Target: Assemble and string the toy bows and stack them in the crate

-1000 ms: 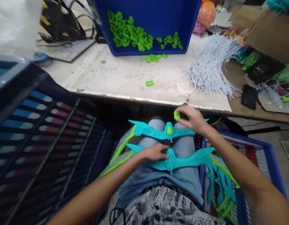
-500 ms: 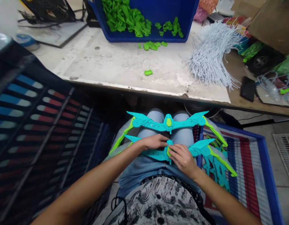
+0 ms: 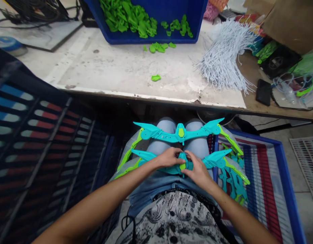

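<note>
Two turquoise plastic toy bows with lime-green limb ends lie across my lap, one behind the other. The nearer toy bow (image 3: 143,155) has both hands at its centre block. My left hand (image 3: 170,157) has thumb and fingers closed on the block's left side, beside its lime-green insert (image 3: 182,166). On the right side, my right hand (image 3: 198,169) pinches the same block, thumb low and fingers at its top edge. The farther toy bow (image 3: 169,136) rests over my knees, touched by neither hand. Part of the nearer bow's body is hidden under my fingers.
A blue bin (image 3: 151,40) of green plastic parts stands on the worktable (image 3: 115,74), with loose green pieces before it. White cords (image 3: 222,57) and a black phone (image 3: 263,92) lie to the right. A dark crate (image 3: 44,152) flanks me left, a blue-rimmed crate (image 3: 288,169) right.
My right hand has turned from lying over the centre block to pinching it with thumb and fingers apart. My left fingers have bent down around the block. The view has shifted slightly.
</note>
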`<state>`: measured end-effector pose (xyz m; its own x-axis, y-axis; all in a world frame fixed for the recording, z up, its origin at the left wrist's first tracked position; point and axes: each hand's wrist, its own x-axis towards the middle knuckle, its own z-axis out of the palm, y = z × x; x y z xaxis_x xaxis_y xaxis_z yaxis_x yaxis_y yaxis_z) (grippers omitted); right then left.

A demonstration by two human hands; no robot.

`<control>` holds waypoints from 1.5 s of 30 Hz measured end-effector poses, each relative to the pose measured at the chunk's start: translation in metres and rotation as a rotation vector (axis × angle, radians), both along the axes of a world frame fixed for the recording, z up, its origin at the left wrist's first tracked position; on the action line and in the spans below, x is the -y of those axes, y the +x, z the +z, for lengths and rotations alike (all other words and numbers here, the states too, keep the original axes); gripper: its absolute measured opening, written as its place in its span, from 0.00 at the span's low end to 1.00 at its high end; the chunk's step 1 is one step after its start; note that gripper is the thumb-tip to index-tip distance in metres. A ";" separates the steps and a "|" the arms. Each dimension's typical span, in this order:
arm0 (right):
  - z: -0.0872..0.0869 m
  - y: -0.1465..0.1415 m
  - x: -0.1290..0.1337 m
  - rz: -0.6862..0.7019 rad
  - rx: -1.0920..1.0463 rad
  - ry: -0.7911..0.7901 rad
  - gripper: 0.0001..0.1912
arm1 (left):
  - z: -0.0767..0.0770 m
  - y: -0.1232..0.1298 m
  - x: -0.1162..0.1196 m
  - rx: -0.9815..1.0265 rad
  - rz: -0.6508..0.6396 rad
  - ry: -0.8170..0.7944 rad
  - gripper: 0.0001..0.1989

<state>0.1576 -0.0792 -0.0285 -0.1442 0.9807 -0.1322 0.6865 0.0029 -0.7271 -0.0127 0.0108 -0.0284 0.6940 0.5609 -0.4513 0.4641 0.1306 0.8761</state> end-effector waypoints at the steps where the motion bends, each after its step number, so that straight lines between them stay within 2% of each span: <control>1: 0.000 -0.001 -0.003 0.023 0.021 -0.021 0.35 | 0.000 0.000 0.001 -0.014 0.000 0.027 0.21; 6: 0.008 0.002 -0.016 0.141 0.103 -0.063 0.39 | -0.001 -0.002 0.004 -0.078 -0.020 0.129 0.22; 8: 0.020 0.010 -0.032 0.287 0.131 -0.126 0.37 | 0.001 -0.004 0.005 -0.090 -0.049 0.127 0.22; 9: 0.028 0.014 -0.046 0.368 0.143 -0.141 0.32 | 0.003 -0.005 0.005 -0.086 -0.045 0.137 0.21; 11: 0.049 0.016 -0.085 0.440 0.159 -0.058 0.18 | 0.010 -0.008 0.004 -0.069 0.026 0.241 0.19; 12: 0.060 0.012 -0.110 0.412 0.168 0.050 0.12 | 0.013 -0.009 0.002 -0.070 0.088 0.346 0.17; 14: 0.079 -0.005 -0.166 0.276 0.230 0.330 0.13 | 0.018 -0.010 -0.003 -0.127 0.179 0.638 0.15; 15: 0.085 -0.017 -0.195 0.246 0.293 0.432 0.13 | 0.018 -0.010 -0.007 -0.183 0.176 0.795 0.15; 16: 0.089 -0.032 -0.224 0.247 0.355 0.501 0.14 | 0.017 -0.009 -0.011 -0.247 0.139 0.931 0.17; 18: 0.092 -0.062 -0.275 0.296 0.434 0.557 0.15 | 0.011 -0.007 -0.022 -0.383 0.009 1.102 0.23; 20: 0.091 -0.088 -0.312 0.306 0.493 0.528 0.16 | 0.004 -0.005 -0.033 -0.492 -0.120 1.161 0.27; 23: 0.089 -0.107 -0.340 0.258 0.526 0.469 0.15 | 0.004 -0.006 -0.048 -0.541 -0.258 1.140 0.28; 27: 0.096 -0.087 -0.339 0.138 0.455 0.345 0.22 | 0.025 -0.015 -0.070 -0.424 -0.360 0.946 0.33; 28: 0.098 -0.077 -0.334 0.114 0.437 0.297 0.22 | 0.031 -0.017 -0.076 -0.371 -0.348 0.877 0.32; 30: 0.103 -0.054 -0.321 0.101 0.448 0.234 0.18 | 0.038 -0.022 -0.090 -0.244 -0.289 0.727 0.24; 32: 0.105 -0.033 -0.307 0.130 0.521 0.234 0.15 | 0.039 -0.024 -0.104 -0.114 -0.259 0.551 0.16; 36: 0.098 -0.004 -0.298 0.251 0.618 0.403 0.16 | 0.028 -0.022 -0.124 -0.034 -0.276 0.232 0.22; 39: 0.090 0.003 -0.307 0.371 0.572 0.525 0.13 | 0.021 -0.016 -0.127 -0.043 -0.174 0.226 0.24; 41: 0.087 0.004 -0.308 0.387 0.501 0.551 0.10 | 0.021 -0.012 -0.127 -0.048 -0.137 0.267 0.25; 43: 0.085 0.005 -0.293 0.361 0.388 0.621 0.09 | 0.022 -0.011 -0.127 -0.040 -0.157 0.269 0.25; 45: 0.082 0.008 -0.259 0.374 0.251 0.717 0.10 | 0.023 -0.011 -0.127 -0.008 -0.190 0.243 0.22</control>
